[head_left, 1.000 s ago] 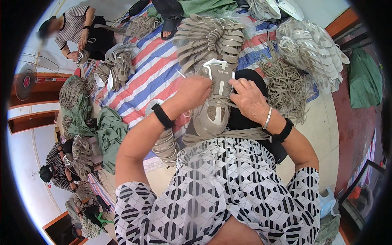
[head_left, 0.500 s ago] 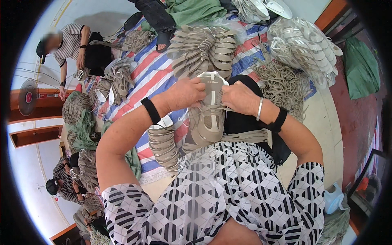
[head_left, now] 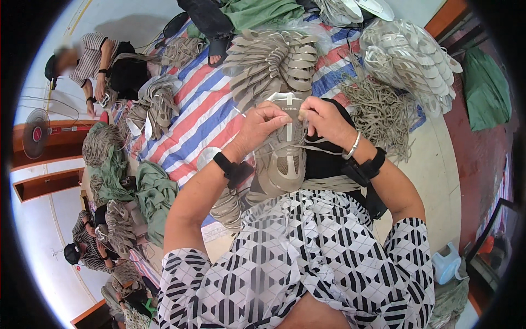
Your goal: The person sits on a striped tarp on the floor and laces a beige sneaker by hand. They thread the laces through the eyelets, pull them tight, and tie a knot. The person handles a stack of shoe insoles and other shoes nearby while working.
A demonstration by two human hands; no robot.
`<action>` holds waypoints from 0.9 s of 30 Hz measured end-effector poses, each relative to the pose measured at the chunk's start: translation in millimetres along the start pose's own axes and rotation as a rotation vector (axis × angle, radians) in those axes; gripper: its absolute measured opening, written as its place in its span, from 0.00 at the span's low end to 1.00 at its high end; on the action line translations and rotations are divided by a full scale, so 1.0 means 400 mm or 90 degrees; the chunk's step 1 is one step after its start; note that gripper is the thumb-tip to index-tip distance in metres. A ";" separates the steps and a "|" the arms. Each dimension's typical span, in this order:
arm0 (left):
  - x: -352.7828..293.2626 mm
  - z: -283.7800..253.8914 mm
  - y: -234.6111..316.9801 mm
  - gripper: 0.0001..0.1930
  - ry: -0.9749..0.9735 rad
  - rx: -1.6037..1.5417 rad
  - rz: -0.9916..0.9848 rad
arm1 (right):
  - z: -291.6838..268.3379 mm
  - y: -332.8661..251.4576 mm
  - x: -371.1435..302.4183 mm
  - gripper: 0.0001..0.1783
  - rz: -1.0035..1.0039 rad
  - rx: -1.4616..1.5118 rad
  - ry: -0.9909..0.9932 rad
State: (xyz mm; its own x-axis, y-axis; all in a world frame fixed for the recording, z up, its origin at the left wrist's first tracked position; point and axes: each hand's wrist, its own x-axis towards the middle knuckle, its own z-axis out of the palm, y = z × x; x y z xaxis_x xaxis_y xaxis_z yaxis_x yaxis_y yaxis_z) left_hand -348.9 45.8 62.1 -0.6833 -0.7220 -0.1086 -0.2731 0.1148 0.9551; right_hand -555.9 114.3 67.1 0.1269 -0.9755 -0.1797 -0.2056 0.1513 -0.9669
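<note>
A beige shoe upper (head_left: 280, 174) with a mesh toe lies on my lap, toe towards me. Its padded tongue (head_left: 290, 104) with a pale centre strip points away. A flat beige shoelace (head_left: 320, 148) crosses the upper and trails to the right. My left hand (head_left: 264, 126) is closed in a pinch over the tongue's left side. Close beside it, my right hand (head_left: 327, 125) pinches over the right side. What the fingertips hold is small and hidden. Each wrist wears a black band, and the right also a silver bangle.
Fanned beige uppers (head_left: 274, 66) lie ahead on a striped sheet (head_left: 189, 126). Loose laces (head_left: 378, 112) and bagged uppers (head_left: 408, 63) are to the right. A stack of uppers (head_left: 226, 208) stands by my left forearm. Co-workers (head_left: 98, 68) sit at the left.
Both hands have left the upper's sides and come together over the tongue, fingertips nearly meeting. My left forearm has swung inward.
</note>
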 end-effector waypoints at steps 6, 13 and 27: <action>-0.018 0.024 0.008 0.06 0.076 0.377 0.189 | 0.061 0.022 0.064 0.09 -0.034 -0.419 -0.022; 0.019 -0.015 0.011 0.10 0.030 0.184 0.017 | 0.027 0.044 0.129 0.09 0.076 -0.170 -0.180; 0.008 -0.022 0.041 0.11 -0.020 -0.235 -0.134 | 0.105 -0.013 0.032 0.12 0.151 0.297 -0.138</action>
State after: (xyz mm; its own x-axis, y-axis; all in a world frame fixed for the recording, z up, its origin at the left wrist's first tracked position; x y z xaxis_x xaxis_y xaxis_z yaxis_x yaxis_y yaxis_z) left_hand -349.5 39.4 80.0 -0.6597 -0.6823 -0.3152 -0.1527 -0.2890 0.9451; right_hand -512.7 107.7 62.1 0.3357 -0.8588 -0.3870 0.1925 0.4647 -0.8643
